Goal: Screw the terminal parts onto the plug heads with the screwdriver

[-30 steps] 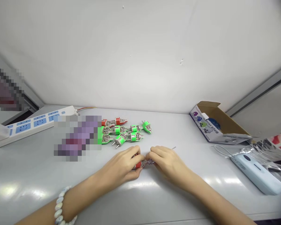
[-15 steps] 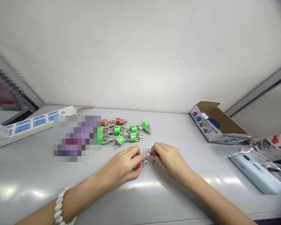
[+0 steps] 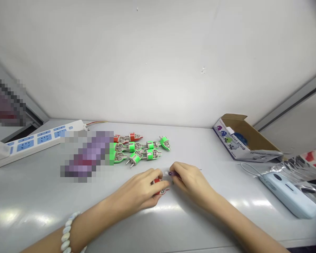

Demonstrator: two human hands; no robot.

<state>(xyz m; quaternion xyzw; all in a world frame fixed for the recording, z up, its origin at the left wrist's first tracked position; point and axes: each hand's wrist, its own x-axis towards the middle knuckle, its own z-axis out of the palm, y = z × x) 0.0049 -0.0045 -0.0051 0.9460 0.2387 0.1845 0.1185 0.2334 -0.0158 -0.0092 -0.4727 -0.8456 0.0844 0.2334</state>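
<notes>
Head camera shows us with both hands down on the grey table (image 3: 213,228), near side, roughly mid-scene. Our left hand (image 3: 146,186) has a red plug (image 3: 162,191) pinched between thumb and fingers, so the thing's right there under our fingertips, part of its grey innards showing and its right end poking out past the thumb. Our right hand (image 3: 192,179) is just to the right, fingers curled in and pinching a slim purple tool (image 3: 171,173); its pale end points left toward the plug, not touching it as far as we can see, and a thin shaft sticks out on the right. Most of it is hidden in our grip, so we can't tell what kind of tool. Farther back and a bit left we've got a cluster of green plugs (image 3: 152,154) with a couple of red ones (image 3: 135,137) on the far side. Left of those is a pixelated purple patch (image 3: 92,154), then the white power strip (image 3: 44,138) with blue sockets. Over on the right, there's an open cardboard box (image 3: 234,147) on the far side, and nearer us a light-blue device (image 3: 289,193) beside some clear plastic packaging (image 3: 292,168).
</notes>
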